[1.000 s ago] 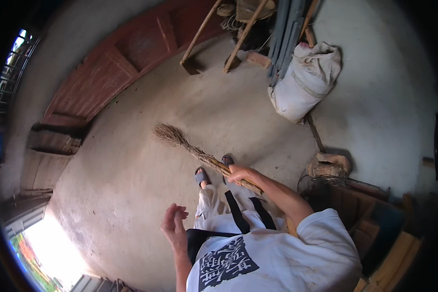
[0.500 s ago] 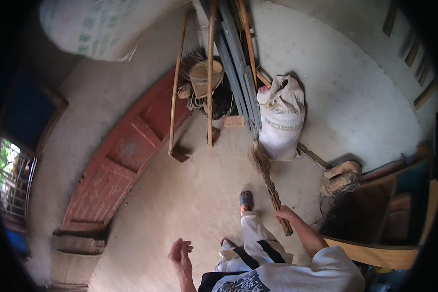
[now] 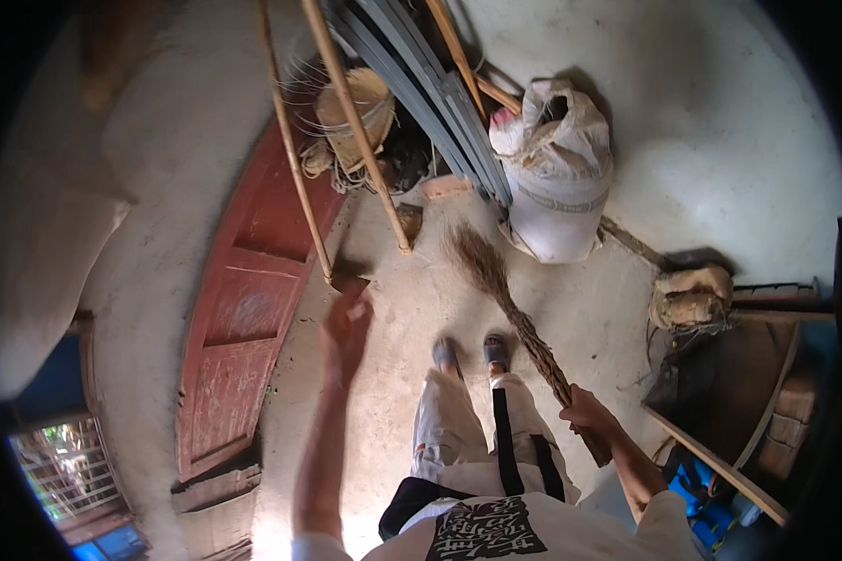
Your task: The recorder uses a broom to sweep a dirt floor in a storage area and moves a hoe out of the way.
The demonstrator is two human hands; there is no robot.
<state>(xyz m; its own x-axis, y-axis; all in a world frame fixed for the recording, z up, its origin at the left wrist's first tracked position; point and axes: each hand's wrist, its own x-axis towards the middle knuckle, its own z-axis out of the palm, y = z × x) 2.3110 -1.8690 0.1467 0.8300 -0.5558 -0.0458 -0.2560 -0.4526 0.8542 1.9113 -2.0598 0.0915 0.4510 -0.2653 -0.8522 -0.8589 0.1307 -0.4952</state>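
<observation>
Above the floor (image 3: 398,313), the half-open left grip (image 3: 346,329) has stretched forward; the right grip (image 3: 587,411) still clasps the broom (image 3: 524,329).

Through the head view I see the right hand (image 3: 587,411) gripping a twig broom (image 3: 535,346), its bristles near the white sack (image 3: 561,210), and the left hand (image 3: 346,327) raised, loosely curled

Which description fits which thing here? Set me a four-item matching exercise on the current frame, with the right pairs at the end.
Things:
1. twig broom
2. filled sack
3. panelled board
4. long bars

Descriptions:
A. grey
B. dull red
C. gripped in the right hand
D. white, standing by the wall

Pairs: 1-C, 2-D, 3-B, 4-A
</observation>
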